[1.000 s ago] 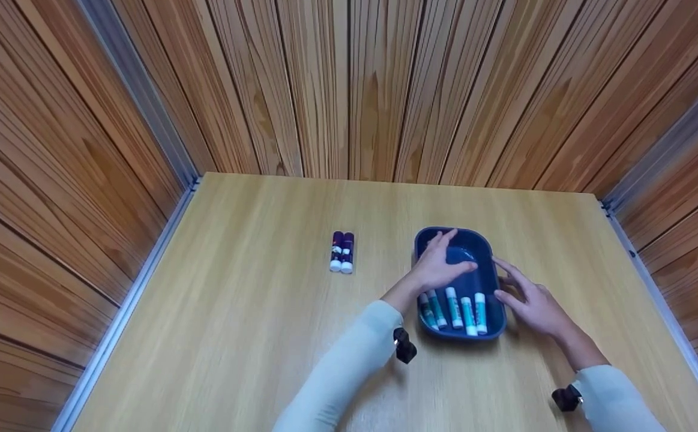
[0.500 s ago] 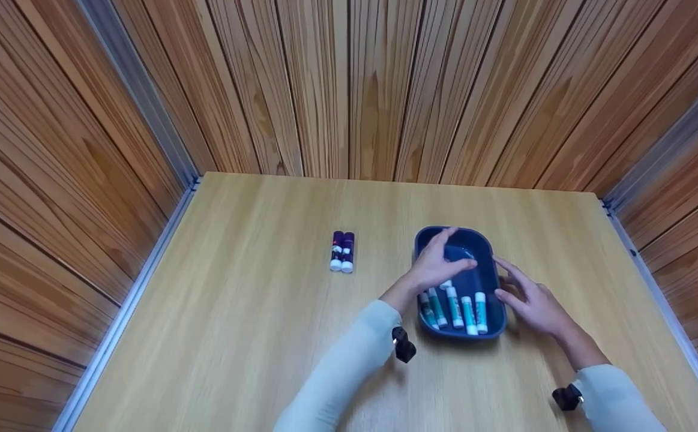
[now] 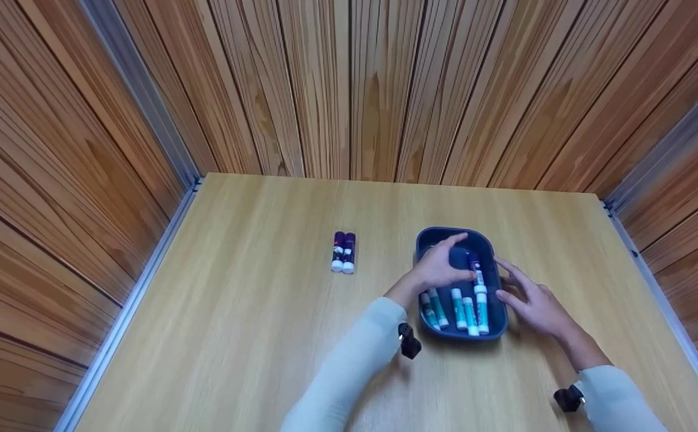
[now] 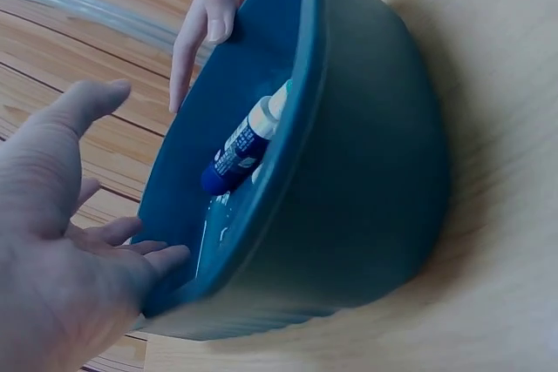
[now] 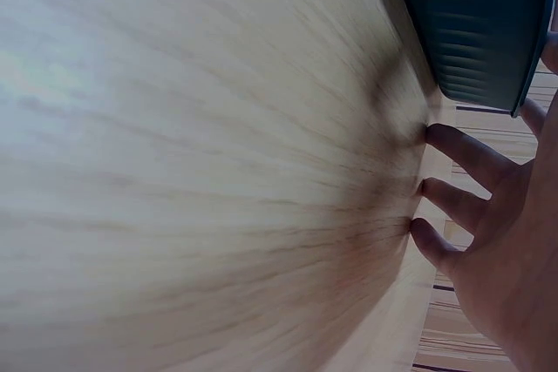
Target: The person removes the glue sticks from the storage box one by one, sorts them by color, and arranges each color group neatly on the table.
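Note:
A dark blue tray sits on the wooden table, right of centre. Several green glue sticks lie in its near end, and a purple glue stick lies along its right side. My left hand hovers over the tray with fingers spread and holds nothing. In the left wrist view the purple glue stick lies loose inside the tray, beyond my open palm. My right hand rests open against the tray's right side, fingertips on the table beside the tray.
Two more purple glue sticks lie side by side on the table, left of the tray. Wood-panelled walls enclose the table at the back and on both sides, with metal strips along the side edges.
A purple glue stick now lies in the tray's right side; my left hand has let it go and shifted slightly left. The right hand has stayed put.

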A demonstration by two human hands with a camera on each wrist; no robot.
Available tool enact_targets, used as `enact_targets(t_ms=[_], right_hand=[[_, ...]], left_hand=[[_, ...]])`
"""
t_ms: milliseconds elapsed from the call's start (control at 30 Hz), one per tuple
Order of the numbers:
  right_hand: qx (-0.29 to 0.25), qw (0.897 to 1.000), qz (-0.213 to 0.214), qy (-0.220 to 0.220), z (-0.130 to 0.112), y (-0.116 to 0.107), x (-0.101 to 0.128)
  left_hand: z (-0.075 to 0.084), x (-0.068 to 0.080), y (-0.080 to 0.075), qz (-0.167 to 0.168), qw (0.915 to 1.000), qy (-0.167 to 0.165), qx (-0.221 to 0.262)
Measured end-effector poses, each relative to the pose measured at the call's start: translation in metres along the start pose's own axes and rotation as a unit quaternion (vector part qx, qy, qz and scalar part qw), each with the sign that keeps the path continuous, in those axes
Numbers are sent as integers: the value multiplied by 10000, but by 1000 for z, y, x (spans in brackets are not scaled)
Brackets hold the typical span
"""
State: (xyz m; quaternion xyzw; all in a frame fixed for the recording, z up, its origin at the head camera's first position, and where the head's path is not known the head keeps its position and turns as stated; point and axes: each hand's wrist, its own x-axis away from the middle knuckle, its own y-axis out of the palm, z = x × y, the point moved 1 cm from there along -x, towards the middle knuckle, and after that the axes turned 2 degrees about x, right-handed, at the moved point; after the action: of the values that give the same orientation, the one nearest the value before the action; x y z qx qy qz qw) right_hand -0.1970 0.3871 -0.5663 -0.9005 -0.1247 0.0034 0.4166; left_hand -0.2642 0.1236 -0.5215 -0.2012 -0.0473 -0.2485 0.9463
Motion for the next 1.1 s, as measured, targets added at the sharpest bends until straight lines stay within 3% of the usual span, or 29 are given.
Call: enact_targets(t_ms=[667,900,1100], right_hand=[[-13,10000,46,-57,-5,-3,-1],[-35,10000,17,-78,-2,0,1],[-10,9999,50,-108,-1,0,0]], left_hand=[[-2,-26,26,203,9995,-248,75],[-6,-26,34,330,9969,-652,300],[-7,-26,33,102,9984,-556,83]])
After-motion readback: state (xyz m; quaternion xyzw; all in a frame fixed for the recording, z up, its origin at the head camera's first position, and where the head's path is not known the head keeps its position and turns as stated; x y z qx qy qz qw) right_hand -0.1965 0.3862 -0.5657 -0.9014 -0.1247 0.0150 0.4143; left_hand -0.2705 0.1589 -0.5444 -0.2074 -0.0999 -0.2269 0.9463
